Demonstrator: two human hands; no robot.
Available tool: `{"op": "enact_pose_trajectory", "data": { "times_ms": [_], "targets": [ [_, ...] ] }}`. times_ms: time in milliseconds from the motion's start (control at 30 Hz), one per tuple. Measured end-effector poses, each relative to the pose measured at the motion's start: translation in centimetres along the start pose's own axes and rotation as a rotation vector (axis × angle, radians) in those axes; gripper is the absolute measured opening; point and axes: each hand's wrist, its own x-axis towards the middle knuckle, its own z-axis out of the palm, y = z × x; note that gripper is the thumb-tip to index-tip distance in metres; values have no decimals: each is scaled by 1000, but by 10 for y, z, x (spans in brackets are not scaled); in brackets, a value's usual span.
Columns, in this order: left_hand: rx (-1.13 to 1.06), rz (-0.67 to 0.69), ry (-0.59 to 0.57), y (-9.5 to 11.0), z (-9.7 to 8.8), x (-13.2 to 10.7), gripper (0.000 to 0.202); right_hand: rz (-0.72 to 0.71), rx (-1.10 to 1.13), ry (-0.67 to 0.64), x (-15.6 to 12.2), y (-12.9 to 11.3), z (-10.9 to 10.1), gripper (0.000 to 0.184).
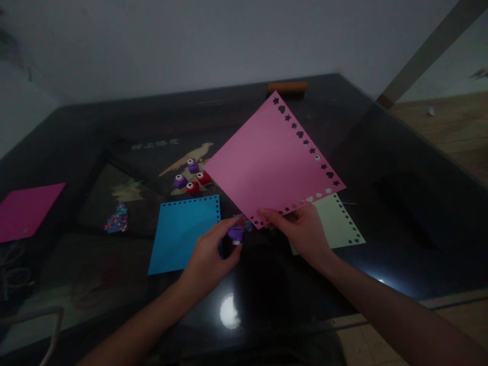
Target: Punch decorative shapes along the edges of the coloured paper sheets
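Observation:
My left hand (pixel 209 253) grips a small purple craft punch (pixel 236 234) between thumb and fingers, close to the lower corner of a pink paper sheet (pixel 263 162). That sheet is pinched along its lower edge by my right hand (pixel 305 231), thumb on top, and is held tilted above the table. Star, heart and flower shaped holes run along two of its edges. A blue sheet (pixel 183 236) with small holes along two edges lies under and beside my left hand. Beneath my right hand lies a pale green sheet (pixel 339 223), also punched along its edges.
Several purple and red craft punches (pixel 192 188) stand behind the blue sheet. A heap of coloured paper bits (pixel 117 219) lies left of it. A magenta sheet (pixel 28 211) is at the far left. An orange-brown roll (pixel 287 88) rests at the back of the dark glossy table (pixel 381 168).

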Motion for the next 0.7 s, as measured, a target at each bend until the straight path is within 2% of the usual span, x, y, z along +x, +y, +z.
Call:
{"op": "enact_pose_trajectory", "data": {
  "times_ms": [167,400,600,700],
  "targets": [
    [92,32,-2,-2,0,2,49,-12,2,1,0,1,1,16],
    [6,-108,-13,2,-3,5,39,-16,-23,2,-2,0,-1,19],
    [-16,-35,33,2,-6,8,33,-4,-15,5,1,-1,-2,22],
    [-61,-46,49,1,-8,7,30,5,-7,-11,5,-2,-4,27]
  ]
}}
